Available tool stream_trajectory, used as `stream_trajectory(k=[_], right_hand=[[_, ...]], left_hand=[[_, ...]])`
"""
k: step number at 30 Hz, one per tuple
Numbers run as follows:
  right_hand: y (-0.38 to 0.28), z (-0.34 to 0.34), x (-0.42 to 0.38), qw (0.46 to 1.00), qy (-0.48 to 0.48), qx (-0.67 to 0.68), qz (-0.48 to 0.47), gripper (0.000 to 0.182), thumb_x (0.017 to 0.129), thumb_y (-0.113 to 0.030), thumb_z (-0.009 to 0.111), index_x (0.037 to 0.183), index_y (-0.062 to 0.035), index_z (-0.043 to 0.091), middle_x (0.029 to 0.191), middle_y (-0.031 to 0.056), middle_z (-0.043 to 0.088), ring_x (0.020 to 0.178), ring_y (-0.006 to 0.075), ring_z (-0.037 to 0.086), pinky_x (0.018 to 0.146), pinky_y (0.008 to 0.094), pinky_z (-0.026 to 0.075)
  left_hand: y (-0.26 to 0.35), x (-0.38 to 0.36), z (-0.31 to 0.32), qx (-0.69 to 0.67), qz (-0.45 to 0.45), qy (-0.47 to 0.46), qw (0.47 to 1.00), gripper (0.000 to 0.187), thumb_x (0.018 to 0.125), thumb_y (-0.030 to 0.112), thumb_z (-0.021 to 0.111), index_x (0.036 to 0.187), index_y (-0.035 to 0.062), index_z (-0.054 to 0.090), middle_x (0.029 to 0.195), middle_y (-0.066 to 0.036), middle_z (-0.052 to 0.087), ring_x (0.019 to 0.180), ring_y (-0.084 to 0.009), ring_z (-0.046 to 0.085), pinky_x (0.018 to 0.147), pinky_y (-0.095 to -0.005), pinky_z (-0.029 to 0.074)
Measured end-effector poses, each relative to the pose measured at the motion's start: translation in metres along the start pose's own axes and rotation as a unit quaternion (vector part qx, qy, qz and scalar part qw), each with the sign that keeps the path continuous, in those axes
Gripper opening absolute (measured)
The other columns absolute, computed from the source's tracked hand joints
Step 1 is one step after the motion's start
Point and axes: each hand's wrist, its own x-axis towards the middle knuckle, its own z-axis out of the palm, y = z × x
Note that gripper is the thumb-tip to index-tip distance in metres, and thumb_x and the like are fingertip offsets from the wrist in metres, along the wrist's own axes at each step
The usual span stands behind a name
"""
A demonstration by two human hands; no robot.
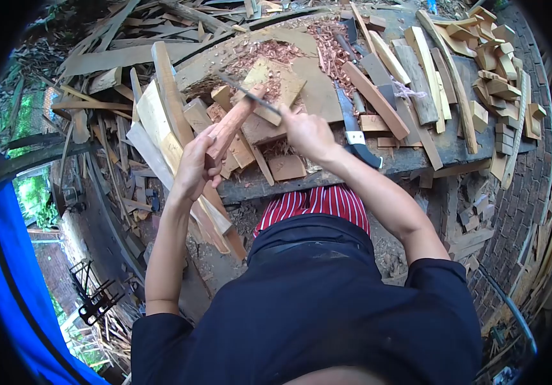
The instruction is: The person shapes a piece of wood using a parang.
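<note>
My left hand is closed around the lower end of a reddish stick of wood, which slants up and away over the bench. In my right hand is a long, narrow dark blade; its handle is hidden in the fist. The blade crosses the far end of the stick, right at the wood. Beneath them lies a pale wooden block strewn with reddish shavings. Just right of my right hand, a handsaw with a black and white handle rests at the bench's near edge.
The worn bench carries loose boards, shavings and a tied pink string. Cut wooden blocks are heaped at the far right. Long scraps lean at the left, and a blue tarp hangs there.
</note>
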Motion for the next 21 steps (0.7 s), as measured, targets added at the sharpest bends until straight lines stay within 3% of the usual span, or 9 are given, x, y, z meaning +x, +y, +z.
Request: stream_trajectory(k=[4, 6, 8, 11, 14, 16, 17, 18, 21], right_hand=[[-0.020, -0.015, -0.024, 0.997, -0.032, -0.007, -0.067, 0.031, 0.084, -0.005, 0.045, 0.115, -0.0053, 0.046, 0.068, 0.0188, 0.064, 0.063, 0.0354, 0.066, 0.051, 0.0480, 0.052], [0.013, 0.002, 0.000, 1.000, 0.003, -0.011, 0.013, 0.027, 0.084, -0.004, 0.044, 0.111, -0.0051, 0.046, 0.071, 0.0196, 0.065, 0.065, 0.0354, 0.067, 0.052, 0.0483, 0.052], [0.023, 0.009, 0.011, 0.998, 0.058, -0.013, -0.002, 0.026, 0.086, -0.004, 0.042, 0.111, -0.0053, 0.046, 0.072, 0.0198, 0.065, 0.067, 0.0350, 0.067, 0.052, 0.0490, 0.052], [0.000, 0.004, -0.005, 0.999, 0.037, -0.022, -0.021, 0.024, 0.087, -0.009, 0.043, 0.110, -0.0072, 0.048, 0.067, 0.0142, 0.065, 0.062, 0.0345, 0.067, 0.053, 0.0476, 0.054], [-0.018, -0.010, -0.023, 0.996, -0.014, -0.003, -0.091, 0.029, 0.087, -0.005, 0.039, 0.116, -0.0057, 0.045, 0.067, 0.0186, 0.064, 0.063, 0.0357, 0.066, 0.049, 0.0505, 0.051], [0.009, 0.000, -0.004, 0.999, -0.009, 0.038, -0.009, 0.030, 0.087, -0.007, 0.041, 0.116, -0.0056, 0.045, 0.069, 0.0184, 0.065, 0.067, 0.0362, 0.066, 0.051, 0.0503, 0.051], [0.029, 0.013, 0.007, 0.998, 0.057, -0.005, 0.016, 0.029, 0.087, -0.008, 0.042, 0.116, -0.0055, 0.046, 0.073, 0.0186, 0.066, 0.069, 0.0363, 0.067, 0.054, 0.0490, 0.052], [0.027, 0.011, 0.007, 0.998, 0.051, -0.032, -0.001, 0.032, 0.087, -0.008, 0.041, 0.118, -0.0056, 0.046, 0.076, 0.0200, 0.066, 0.070, 0.0369, 0.067, 0.057, 0.0483, 0.052], [0.029, 0.010, 0.003, 0.999, 0.046, -0.023, -0.001, 0.017, 0.090, -0.013, 0.040, 0.104, -0.0052, 0.046, 0.082, 0.0200, 0.066, 0.076, 0.0383, 0.067, 0.062, 0.0502, 0.053]], left_hand=[[-0.001, -0.002, 0.003, 0.028, -0.012, 0.035, 0.999, 0.053, 0.093, 0.025, 0.036, 0.143, 0.0080, 0.032, 0.075, -0.004, 0.049, 0.044, -0.0063, 0.037, 0.031, -0.0215, 0.036], [-0.005, -0.004, 0.001, 0.013, -0.003, 0.008, 1.000, 0.053, 0.094, 0.026, 0.037, 0.143, 0.0083, 0.032, 0.075, -0.005, 0.050, 0.044, -0.0064, 0.037, 0.031, -0.0212, 0.036], [-0.002, -0.003, -0.001, 0.010, 0.004, 0.010, 1.000, 0.053, 0.094, 0.026, 0.037, 0.144, 0.0083, 0.031, 0.075, -0.005, 0.050, 0.044, -0.0064, 0.037, 0.031, -0.0211, 0.036], [-0.002, -0.001, 0.002, 0.011, 0.001, -0.002, 1.000, 0.053, 0.094, 0.027, 0.037, 0.144, 0.0085, 0.031, 0.075, -0.005, 0.050, 0.044, -0.0065, 0.037, 0.031, -0.0208, 0.036], [-0.005, -0.004, -0.001, 0.017, -0.003, 0.015, 1.000, 0.049, 0.095, 0.023, 0.037, 0.141, 0.0086, 0.036, 0.073, -0.003, 0.046, 0.045, -0.0065, 0.037, 0.032, -0.0220, 0.039], [-0.008, -0.006, 0.001, 0.007, 0.001, 0.010, 1.000, 0.049, 0.095, 0.023, 0.037, 0.141, 0.0089, 0.036, 0.073, -0.003, 0.047, 0.044, -0.0067, 0.037, 0.032, -0.0226, 0.039], [-0.007, -0.005, 0.001, 0.008, 0.001, 0.009, 1.000, 0.050, 0.094, 0.024, 0.036, 0.142, 0.0098, 0.034, 0.075, -0.004, 0.048, 0.045, -0.0067, 0.037, 0.032, -0.0219, 0.038], [-0.006, -0.005, 0.001, 0.012, -0.001, 0.005, 1.000, 0.051, 0.094, 0.026, 0.036, 0.143, 0.0106, 0.033, 0.077, -0.004, 0.049, 0.046, -0.0068, 0.037, 0.032, -0.0212, 0.036], [-0.010, -0.003, 0.001, 0.009, -0.008, 0.015, 1.000, 0.051, 0.093, 0.025, 0.036, 0.142, 0.0112, 0.034, 0.077, -0.004, 0.048, 0.045, -0.0070, 0.036, 0.032, -0.0220, 0.036]])
